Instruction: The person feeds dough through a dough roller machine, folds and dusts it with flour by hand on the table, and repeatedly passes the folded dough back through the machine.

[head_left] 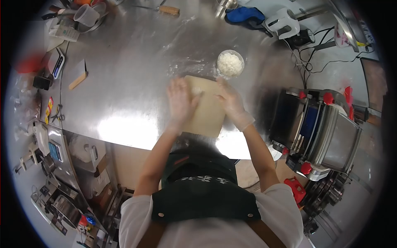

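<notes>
A flat, pale sheet of dough (205, 108) lies on the steel worktable, its lower edge close to the table's front edge. My left hand (180, 99) rests along the sheet's left side, fingers stretched out and slightly blurred, thumb over the dough. On the opposite side my right hand (230, 100) lies against the right edge, with its fingers pointing to the upper corner and its thumb apart on the sheet. Clear thin gloves cover both hands. Just beyond my right fingertips stands a bowl of white flour (230, 63).
A roller machine with red knobs (320, 128) stands to the right. A scraper with a wooden handle (78, 78), scissors (58, 113) and a scale (58, 64) lie left. At the back are a blue cloth item (245, 15) and a white hand mixer (283, 23) with cables.
</notes>
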A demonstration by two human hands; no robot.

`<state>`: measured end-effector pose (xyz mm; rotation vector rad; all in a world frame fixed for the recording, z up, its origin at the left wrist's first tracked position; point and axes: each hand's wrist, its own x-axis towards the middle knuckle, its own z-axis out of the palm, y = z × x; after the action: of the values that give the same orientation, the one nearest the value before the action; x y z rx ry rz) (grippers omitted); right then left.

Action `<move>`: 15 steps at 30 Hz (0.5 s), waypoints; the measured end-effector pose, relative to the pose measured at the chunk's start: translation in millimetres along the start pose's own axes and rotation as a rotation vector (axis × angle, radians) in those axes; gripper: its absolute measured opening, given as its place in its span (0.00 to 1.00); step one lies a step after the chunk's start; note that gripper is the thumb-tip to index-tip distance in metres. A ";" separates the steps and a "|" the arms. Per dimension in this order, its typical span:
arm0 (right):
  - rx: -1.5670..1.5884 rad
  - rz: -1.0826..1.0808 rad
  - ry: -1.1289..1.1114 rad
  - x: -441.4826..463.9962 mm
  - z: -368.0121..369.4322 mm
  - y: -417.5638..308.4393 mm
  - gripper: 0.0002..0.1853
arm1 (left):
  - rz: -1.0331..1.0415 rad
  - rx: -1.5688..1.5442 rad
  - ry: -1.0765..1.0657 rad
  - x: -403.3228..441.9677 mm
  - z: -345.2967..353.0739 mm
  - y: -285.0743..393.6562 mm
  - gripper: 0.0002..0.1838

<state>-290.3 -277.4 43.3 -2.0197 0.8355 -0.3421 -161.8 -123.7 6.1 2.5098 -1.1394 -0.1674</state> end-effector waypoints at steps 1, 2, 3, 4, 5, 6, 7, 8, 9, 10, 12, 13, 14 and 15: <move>-0.306 -0.329 0.123 -9.6 -0.4 16.0 0.19 | 0.089 0.079 -0.040 11.7 6.8 12.7 0.36; -0.203 -0.196 0.113 -18.7 -3.9 16.5 0.21 | 0.166 -0.044 -0.112 13.0 10.2 24.4 0.38; -0.101 -0.064 0.104 -28.0 -9.2 14.2 0.22 | 0.243 -0.171 -0.184 14.0 13.6 36.0 0.40; 0.001 0.068 0.095 -37.4 -14.6 12.6 0.23 | 0.319 -0.297 -0.256 13.7 15.3 44.8 0.41; -0.054 0.079 0.089 -44.7 -17.9 18.5 0.23 | 0.478 -0.168 -0.292 -1.8 21.4 49.2 0.42; -0.107 0.089 0.084 -51.8 -19.6 30.4 0.24 | 0.636 -0.035 -0.325 -31.9 32.5 51.4 0.43; -0.159 0.101 0.078 -59.6 -21.0 38.5 0.24 | 0.792 0.101 -0.359 -53.0 36.8 53.2 0.44; -0.136 0.133 0.094 -70.8 -22.6 42.0 0.23 | 0.752 0.047 -0.379 -62.3 30.5 44.0 0.43; -0.114 0.167 0.109 -85.0 -24.1 43.6 0.23 | 0.713 -0.007 -0.402 -70.6 20.1 22.6 0.43; -0.091 0.202 0.124 -97.8 -24.0 45.8 0.23 | 0.673 -0.062 -0.424 -73.1 10.9 3.9 0.43; -0.099 0.181 0.177 -122.9 -8.4 58.4 0.22 | 0.539 -0.020 -0.270 -45.7 1.5 -18.1 0.41; -0.104 0.168 0.198 -133.7 0.2 60.4 0.22 | 0.464 0.000 -0.243 -26.0 -3.1 -11.9 0.41; -0.056 0.198 0.203 -139.1 8.9 56.5 0.21 | 0.387 0.020 -0.210 -0.9 -8.1 -0.1 0.41; -0.051 0.190 0.227 -135.7 13.6 50.4 0.21 | 0.311 0.040 -0.178 16.5 -6.4 11.7 0.40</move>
<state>-404.3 -195.7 4.6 -1.9523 1.1787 -0.4513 -157.4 -141.2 17.3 2.3493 -1.6010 -0.2899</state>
